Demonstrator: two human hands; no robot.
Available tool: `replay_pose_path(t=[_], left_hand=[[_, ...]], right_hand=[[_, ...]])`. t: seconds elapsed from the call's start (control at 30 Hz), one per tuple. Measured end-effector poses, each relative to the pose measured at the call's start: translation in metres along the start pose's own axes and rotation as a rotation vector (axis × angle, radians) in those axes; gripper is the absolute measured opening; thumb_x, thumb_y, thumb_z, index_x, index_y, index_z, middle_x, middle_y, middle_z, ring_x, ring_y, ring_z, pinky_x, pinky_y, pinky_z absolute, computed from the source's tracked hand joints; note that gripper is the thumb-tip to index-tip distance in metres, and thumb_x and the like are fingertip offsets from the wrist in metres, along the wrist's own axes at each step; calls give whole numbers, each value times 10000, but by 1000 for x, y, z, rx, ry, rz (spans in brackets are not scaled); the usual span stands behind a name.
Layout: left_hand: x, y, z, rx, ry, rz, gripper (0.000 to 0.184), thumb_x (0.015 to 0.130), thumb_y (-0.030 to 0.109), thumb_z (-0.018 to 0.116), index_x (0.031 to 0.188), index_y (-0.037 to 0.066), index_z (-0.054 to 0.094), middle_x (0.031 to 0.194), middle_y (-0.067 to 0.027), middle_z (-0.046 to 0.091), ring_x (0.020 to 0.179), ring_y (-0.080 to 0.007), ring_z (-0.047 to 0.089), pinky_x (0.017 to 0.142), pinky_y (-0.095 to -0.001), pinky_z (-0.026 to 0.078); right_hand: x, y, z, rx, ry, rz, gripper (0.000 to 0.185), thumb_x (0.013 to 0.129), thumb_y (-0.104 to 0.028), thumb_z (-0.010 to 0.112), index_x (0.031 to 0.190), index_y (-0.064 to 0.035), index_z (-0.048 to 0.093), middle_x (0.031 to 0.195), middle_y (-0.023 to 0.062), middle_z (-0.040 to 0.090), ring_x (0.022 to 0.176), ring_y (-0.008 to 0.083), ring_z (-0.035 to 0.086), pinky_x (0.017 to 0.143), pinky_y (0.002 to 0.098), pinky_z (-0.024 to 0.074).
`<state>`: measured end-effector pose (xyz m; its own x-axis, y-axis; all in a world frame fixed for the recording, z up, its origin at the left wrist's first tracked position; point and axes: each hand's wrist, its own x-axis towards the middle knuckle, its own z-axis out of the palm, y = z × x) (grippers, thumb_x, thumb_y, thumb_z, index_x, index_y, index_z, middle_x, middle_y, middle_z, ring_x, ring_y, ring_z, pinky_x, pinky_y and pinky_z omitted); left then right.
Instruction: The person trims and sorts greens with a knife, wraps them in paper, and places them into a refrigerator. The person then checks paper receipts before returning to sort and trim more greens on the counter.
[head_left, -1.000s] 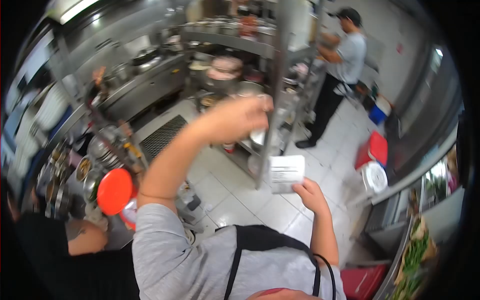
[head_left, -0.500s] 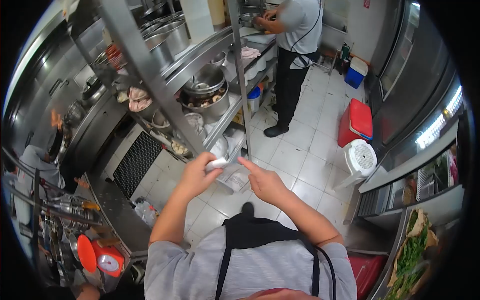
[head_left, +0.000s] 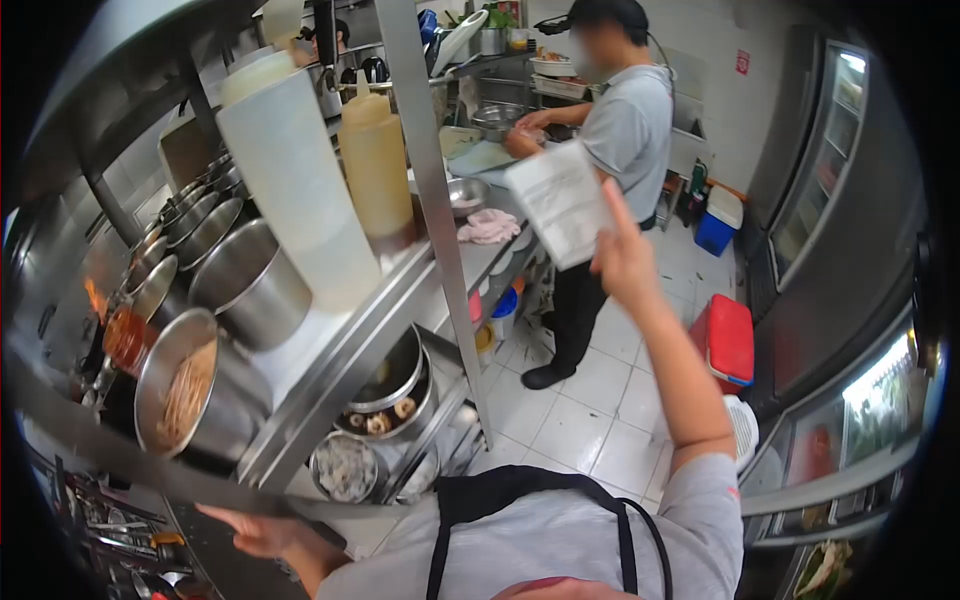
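My right hand (head_left: 625, 255) is raised in front of me, its index finger pointing up. At its finger side it grips a white paper slip (head_left: 560, 205) with faint print on it; the thumb is hidden. Low on the left, my left hand (head_left: 255, 530) holds nothing, fingers stretched out beside the steel rack. Above it on that rack stands a pot of long thin pieces (head_left: 185, 390). A tall clear squeeze bottle (head_left: 300, 190) and a yellowish squeeze bottle (head_left: 378, 165) stand on the same shelf.
Beyond the rack post (head_left: 435, 190), a co-worker (head_left: 625, 130) works at a counter with a metal bowl (head_left: 497, 120). A red cooler (head_left: 725, 340) and a blue cooler (head_left: 718, 222) stand on the floor at right. Below the shelf are pots of food (head_left: 345, 470). Flame (head_left: 95, 300) shows far left.
My hands have moved apart: the right rose with the paper slip, the left dropped left, its white item no longer in it. My view has shifted closer to the rack.
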<state>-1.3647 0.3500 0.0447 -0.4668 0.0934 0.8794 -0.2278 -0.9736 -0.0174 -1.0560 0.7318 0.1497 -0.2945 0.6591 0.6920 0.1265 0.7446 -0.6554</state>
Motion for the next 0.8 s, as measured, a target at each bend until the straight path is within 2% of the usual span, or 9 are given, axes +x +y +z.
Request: replay_pose_path(t=[0.17, 0.23, 0.3, 0.37, 0.43, 0.5, 0.63, 0.73, 0.8], left_hand=[[9, -6, 28, 454, -124, -162, 563, 892, 184, 433, 1348, 15, 149, 1333, -161, 313, 1191, -257, 363, 1011, -391, 260], [7, -16, 30, 803, -76, 50, 515, 896, 175, 407, 1328, 6, 183, 1288, -150, 339, 1150, -239, 381, 979, -367, 285], [-4, -15, 24, 1464, 126, 420, 471, 901, 166, 381, 1309, -4, 217, 1243, -139, 366, 1110, -222, 400, 947, -342, 310], [-15, -4, 21, 2071, 433, 656, 432, 905, 157, 355, 1289, -13, 251, 1197, -128, 392, 1069, -205, 419, 914, -317, 335], [-24, 3, 21, 2361, 633, 743, 401, 909, 148, 328, 1270, -22, 285, 1152, -116, 418, 1028, -188, 438, 882, -292, 360], [-33, 4, 20, 2440, 761, 756, 377, 913, 138, 302, 1250, -31, 319, 1106, -105, 444, 987, -170, 457, 850, -268, 385], [-52, -6, 8, 2202, 1047, 806, 372, 921, 212, 334, 1212, -19, 361, 1143, -136, 442, 1024, -213, 453, 898, -298, 359], [-70, 8, 11, 2420, 1163, 601, 359, 915, 229, 367, 1184, -9, 373, 1112, -116, 457, 1020, -210, 464, 881, -306, 378], [-69, 12, 10, 2117, 1125, 673, 335, 919, 243, 354, 1136, -7, 405, 1098, -114, 462, 978, -185, 481, 862, -297, 384]], right_hand=[[180, 69, 17, 57, 66, -235, 569, 802, 0, 374, 1338, -185, 333, 653, 86, 558, 485, 115, 477, 513, 269, 438], [256, 91, 36, 1, 84, -286, 581, 788, -12, 385, 1335, -203, 337, 631, 85, 564, 486, 129, 515, 516, 272, 445], [317, 86, 61, 103, 91, -277, 591, 776, -29, 395, 1333, -216, 338, 608, 85, 562, 483, 134, 534, 512, 272, 447], [394, 107, 108, 380, 51, -300, 622, 771, -4, 431, 1354, -178, 305, 686, 28, 559, 485, 83, 473, 474, 222, 409], [462, 124, 166, 675, 35, -401, 639, 759, -3, 446, 1355, -180, 303, 690, 28, 552, 478, 74, 465, 456, 216, 395], [465, 85, 182, 623, -142, -69, 682, 731, 19, 426, 1364, -186, 275, 727, 48, 570, 448, 66, 431, 396, 224, 360], [522, 75, 244, 779, -191, -56, 684, 731, 14, 427, 1361, -199, 270, 649, 29, 523, 418, 74, 402, 356, 228, 325], [547, 62, 262, 929, -181, -122, 673, 744, 14, 444, 1361, -185, 263, 633, 16, 505, 420, 79, 417, 362, 240, 345], [573, 74, 281, 849, -135, -140, 671, 741, -33, 471, 1362, -156, 250, 703, 47, 551, 467, 92, 489, 397, 245, 386]])
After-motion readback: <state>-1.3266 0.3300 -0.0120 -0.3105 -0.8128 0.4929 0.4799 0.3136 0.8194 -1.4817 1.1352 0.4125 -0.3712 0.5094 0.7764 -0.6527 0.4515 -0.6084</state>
